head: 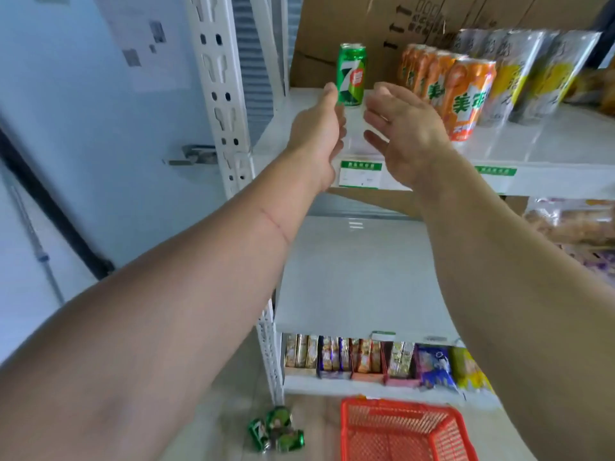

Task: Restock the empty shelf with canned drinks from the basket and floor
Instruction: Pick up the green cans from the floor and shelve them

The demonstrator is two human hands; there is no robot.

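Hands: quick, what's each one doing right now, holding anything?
Left hand: open, beside the green can, no grip visible.
Right hand: open, holding nothing.

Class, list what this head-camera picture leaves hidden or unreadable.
- Red basket: cut off by the bottom edge and the right forearm; contents unclear.
- Price label: print too small, partly behind the left hand.
- Floor cans: blurred; exact count uncertain.
- Green can: base behind left fingertips; contact unclear.

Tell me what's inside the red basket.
The red basket shows only bare mesh, no cans. Its near right part runs out of frame, unseen. Green cans lie on the floor beside it.
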